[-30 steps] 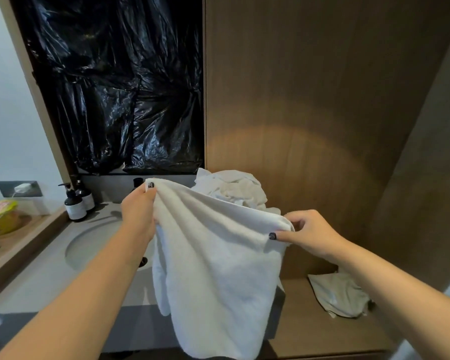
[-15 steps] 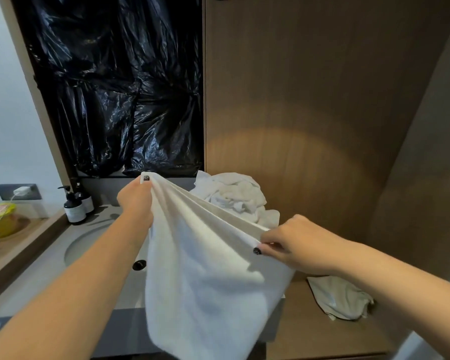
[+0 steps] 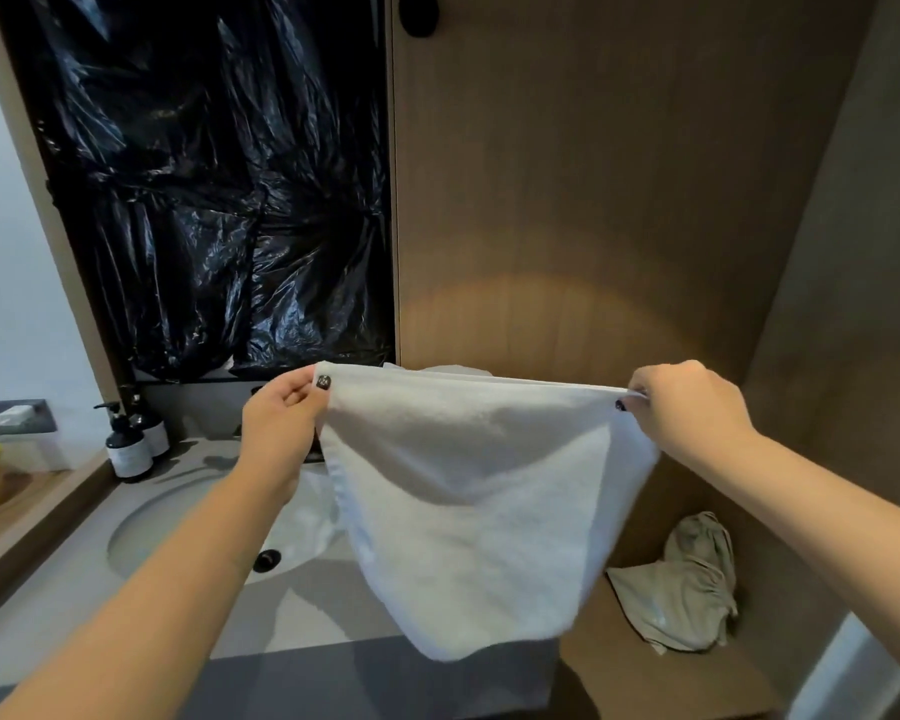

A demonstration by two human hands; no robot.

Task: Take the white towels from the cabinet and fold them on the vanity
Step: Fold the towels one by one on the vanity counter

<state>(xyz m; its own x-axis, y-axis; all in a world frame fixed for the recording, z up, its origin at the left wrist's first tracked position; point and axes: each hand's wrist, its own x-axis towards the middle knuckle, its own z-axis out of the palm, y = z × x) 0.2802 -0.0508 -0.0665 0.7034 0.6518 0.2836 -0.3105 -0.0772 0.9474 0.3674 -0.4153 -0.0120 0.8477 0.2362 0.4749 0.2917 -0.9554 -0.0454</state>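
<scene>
A white towel (image 3: 468,501) hangs stretched in the air above the grey vanity (image 3: 63,605). My left hand (image 3: 281,423) pinches its top left corner and my right hand (image 3: 687,413) pinches its top right corner, so the top edge runs taut between them. The towel's lower part droops to a point over the vanity's front edge. A sliver of another white towel (image 3: 453,370) peeks over the top edge; the rest of that pile is hidden behind the held towel.
A round sink (image 3: 178,527) with a black drain lies at left. Two dark pump bottles (image 3: 131,444) stand behind it. A beige cloth bag (image 3: 687,589) lies on the wooden shelf at right. Black plastic covers the mirror; wooden cabinet panels rise behind.
Both hands have moved apart and risen, pulling the towel's top edge straight and level. The held towel now covers the pile of towels behind it.
</scene>
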